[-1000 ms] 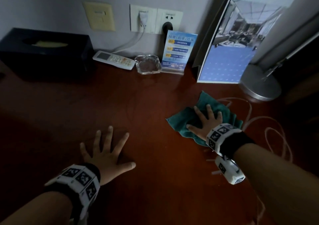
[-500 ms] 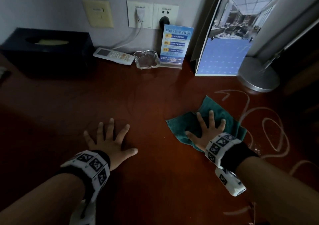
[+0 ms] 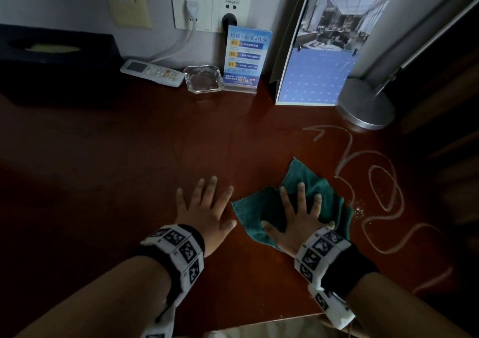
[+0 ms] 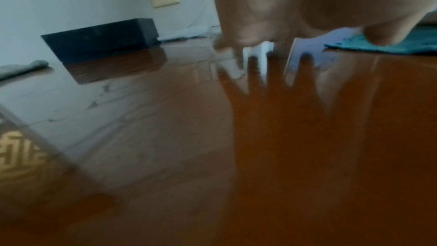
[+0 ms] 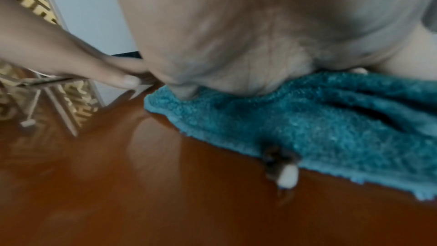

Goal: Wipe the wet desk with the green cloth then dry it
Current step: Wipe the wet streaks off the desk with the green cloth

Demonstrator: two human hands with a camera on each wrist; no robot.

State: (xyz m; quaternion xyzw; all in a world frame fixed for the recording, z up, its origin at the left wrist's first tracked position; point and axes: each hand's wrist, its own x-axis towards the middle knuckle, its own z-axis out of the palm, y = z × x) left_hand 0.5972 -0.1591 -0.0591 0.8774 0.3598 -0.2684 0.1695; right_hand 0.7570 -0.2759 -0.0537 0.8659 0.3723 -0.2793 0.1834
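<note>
The wiping step is under way: the right hand, fingers spread flat, presses the green cloth onto the surface near its front edge, the left hand lies flat beside it holding nothing, and next the cloth likely must sweep toward the right edge over the wet trails.

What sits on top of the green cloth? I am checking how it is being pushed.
The right hand presses flat on the green cloth, fingers spread. The desk beneath the cloth is covered, so wetness there cannot be seen.
</note>
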